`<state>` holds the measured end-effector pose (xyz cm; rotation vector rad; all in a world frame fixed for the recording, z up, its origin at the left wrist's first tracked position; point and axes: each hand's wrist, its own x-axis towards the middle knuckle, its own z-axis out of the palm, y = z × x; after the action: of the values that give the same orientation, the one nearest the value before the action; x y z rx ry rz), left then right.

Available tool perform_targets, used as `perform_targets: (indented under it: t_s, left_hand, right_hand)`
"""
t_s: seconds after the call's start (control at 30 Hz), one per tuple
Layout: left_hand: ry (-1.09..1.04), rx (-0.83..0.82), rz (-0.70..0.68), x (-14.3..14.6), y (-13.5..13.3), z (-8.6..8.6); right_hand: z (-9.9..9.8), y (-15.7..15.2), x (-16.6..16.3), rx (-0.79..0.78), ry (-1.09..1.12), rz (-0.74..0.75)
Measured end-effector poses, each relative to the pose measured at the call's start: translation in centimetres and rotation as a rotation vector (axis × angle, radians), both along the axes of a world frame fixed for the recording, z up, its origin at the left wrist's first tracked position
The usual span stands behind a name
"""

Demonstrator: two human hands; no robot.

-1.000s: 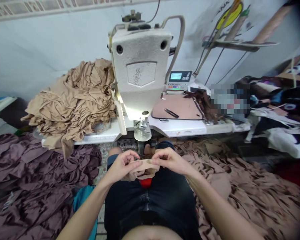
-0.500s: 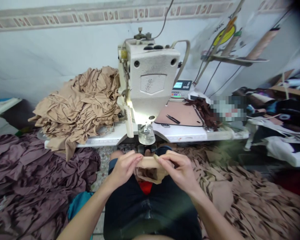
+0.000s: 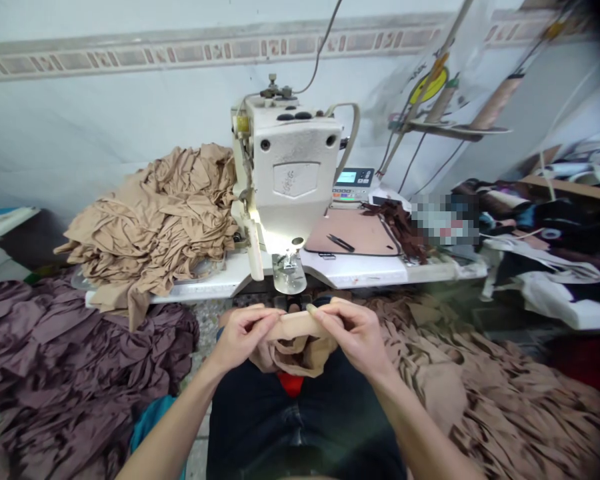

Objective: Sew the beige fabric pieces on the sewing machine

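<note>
Both my hands hold a small tan fabric piece over my lap, just below the sewing machine's needle plate. My left hand pinches its folded top edge at the left end. My right hand pinches the same edge at the right end, fingers curled over it. The rest of the piece hangs down between my hands. The white sewing machine stands on the white table straight ahead, its lamp lit.
A heap of tan fabric lies on the table's left side. Purple-brown fabric is piled at my left, tan-brown fabric at my right. Black snips rest on a pink mat; a control panel stands behind.
My hands have risen a little toward the needle plate with the tan piece, and its top edge is now stretched straighter between them. The view has tilted upward.
</note>
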<state>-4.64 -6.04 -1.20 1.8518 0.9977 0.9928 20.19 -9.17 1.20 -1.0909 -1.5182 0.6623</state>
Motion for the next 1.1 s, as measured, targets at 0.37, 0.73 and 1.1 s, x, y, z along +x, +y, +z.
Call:
perform_targets:
  t_s: [0.37, 0.73, 1.1]
  left_hand:
    - [0.062, 0.076, 0.01, 1.1, 1.0, 1.8]
    - [-0.072, -0.155, 0.227, 2.4, 2.8, 3.0]
    - [-0.212, -0.108, 0.299, 4.0, 5.7, 3.2]
  right_hand:
    - [0.8, 1.4, 0.1, -0.044, 0.045, -0.07]
    - [-1.3, 4.2, 0.0, -0.243, 0.352, -0.051]
    - [-1.6, 6.5, 0.2, -0.261, 0.463, -0.097]
